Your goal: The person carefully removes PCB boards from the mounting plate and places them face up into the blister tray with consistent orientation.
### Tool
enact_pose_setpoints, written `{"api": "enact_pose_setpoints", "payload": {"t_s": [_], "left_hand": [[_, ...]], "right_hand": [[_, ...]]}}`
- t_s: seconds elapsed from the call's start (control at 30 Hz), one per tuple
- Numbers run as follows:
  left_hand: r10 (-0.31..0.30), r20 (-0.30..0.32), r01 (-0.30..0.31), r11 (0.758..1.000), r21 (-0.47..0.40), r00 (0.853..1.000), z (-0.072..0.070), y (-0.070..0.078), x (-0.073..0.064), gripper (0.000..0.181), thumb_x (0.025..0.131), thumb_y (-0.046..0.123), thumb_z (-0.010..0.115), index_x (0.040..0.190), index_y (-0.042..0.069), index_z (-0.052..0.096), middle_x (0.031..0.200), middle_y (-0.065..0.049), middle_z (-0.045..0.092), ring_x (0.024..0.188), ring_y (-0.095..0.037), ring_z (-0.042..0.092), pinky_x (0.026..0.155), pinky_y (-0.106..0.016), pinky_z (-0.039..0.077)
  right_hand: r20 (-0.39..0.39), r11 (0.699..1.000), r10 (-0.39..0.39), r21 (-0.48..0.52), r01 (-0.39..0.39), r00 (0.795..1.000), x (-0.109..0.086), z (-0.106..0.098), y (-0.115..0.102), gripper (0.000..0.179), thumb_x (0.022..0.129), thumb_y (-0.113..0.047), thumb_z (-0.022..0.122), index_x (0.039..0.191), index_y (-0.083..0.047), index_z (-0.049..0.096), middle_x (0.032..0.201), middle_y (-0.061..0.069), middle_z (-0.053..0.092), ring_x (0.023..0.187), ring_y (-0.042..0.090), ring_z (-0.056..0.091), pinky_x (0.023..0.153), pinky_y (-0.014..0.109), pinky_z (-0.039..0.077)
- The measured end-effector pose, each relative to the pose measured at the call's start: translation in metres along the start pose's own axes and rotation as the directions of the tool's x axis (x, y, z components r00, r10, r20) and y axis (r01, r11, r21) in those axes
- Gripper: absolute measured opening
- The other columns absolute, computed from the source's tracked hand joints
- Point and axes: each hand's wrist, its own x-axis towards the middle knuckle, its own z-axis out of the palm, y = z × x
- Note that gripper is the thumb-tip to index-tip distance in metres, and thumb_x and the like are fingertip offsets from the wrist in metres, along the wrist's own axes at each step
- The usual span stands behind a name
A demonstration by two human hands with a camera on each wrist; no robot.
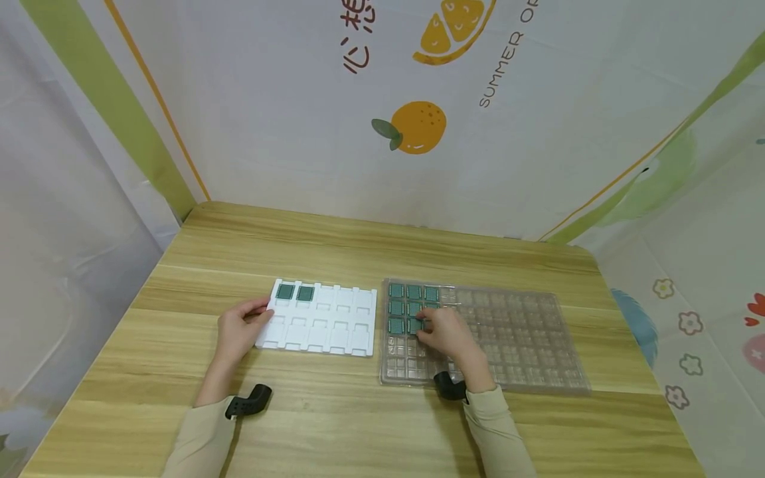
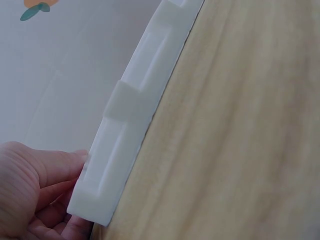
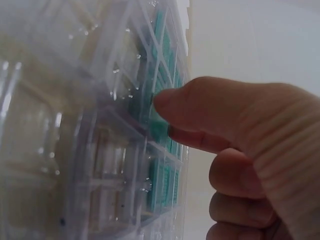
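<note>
My left hand (image 1: 239,325) holds the left edge of a white plastic tray (image 1: 319,323) between thumb and fingers; the left wrist view shows this grip at the tray's corner. Two square green chips, one (image 1: 285,291) beside another (image 1: 305,293), lie in its back-row pockets. To the right, my right hand (image 1: 448,330) reaches over a clear plastic tray (image 1: 520,338) with thumb and index finger at a green chip (image 1: 427,325) in its left part. My fingers partly hide that chip. Several more green chips (image 1: 396,308) fill nearby pockets. In the right wrist view, my thumb and fingertip meet the chips' edges.
Both trays lie flat on a wooden table (image 1: 323,425), a narrow gap between them. A printed white curtain (image 1: 287,119) hangs behind the table and along both sides. Black wrist mounts, one on the left wrist (image 1: 251,401) and one on the right wrist (image 1: 449,386), stick out inward.
</note>
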Motion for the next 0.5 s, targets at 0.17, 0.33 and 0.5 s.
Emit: {"api": "enact_pose_setpoints", "payload": {"t_s": [0.17,0.33,0.5], "left_hand": [[0.001,-0.002,-0.001,1.0,-0.002,1.0,0.0,-0.001,0.0,0.022,0.082,-0.005,0.067,0.103,-0.01,0.067,0.093,-0.026,0.066,0.07,0.01,0.051,0.063,-0.004,0.044],[-0.012,0.0,0.012,1.0,0.007,1.0,0.0,-0.001,0.0,0.023,0.082,-0.005,0.067,0.104,-0.01,0.067,0.094,-0.025,0.066,0.071,0.01,0.051,0.062,-0.004,0.044],[-0.006,-0.002,0.006,1.0,0.003,1.0,0.0,0.0,0.001,0.023,0.082,-0.005,0.067,0.104,-0.01,0.067,0.094,-0.026,0.066,0.07,0.011,0.05,0.062,-0.005,0.044]], "right_hand": [[0.018,1.0,0.023,0.011,-0.023,1.0,0.001,0.001,0.0,0.025,0.073,-0.011,0.078,0.096,-0.003,0.07,0.066,0.0,0.063,0.051,0.007,0.044,0.046,0.023,0.038],[0.025,1.0,0.016,0.019,-0.016,1.0,0.002,-0.001,-0.003,0.025,0.075,-0.014,0.078,0.097,-0.004,0.07,0.06,-0.004,0.058,0.047,0.005,0.041,0.044,0.021,0.035],[0.017,1.0,-0.001,0.028,0.001,1.0,0.008,0.0,-0.01,0.026,0.077,-0.016,0.076,0.1,-0.004,0.07,0.047,-0.009,0.038,0.042,0.004,0.031,0.039,0.018,0.026]]}}
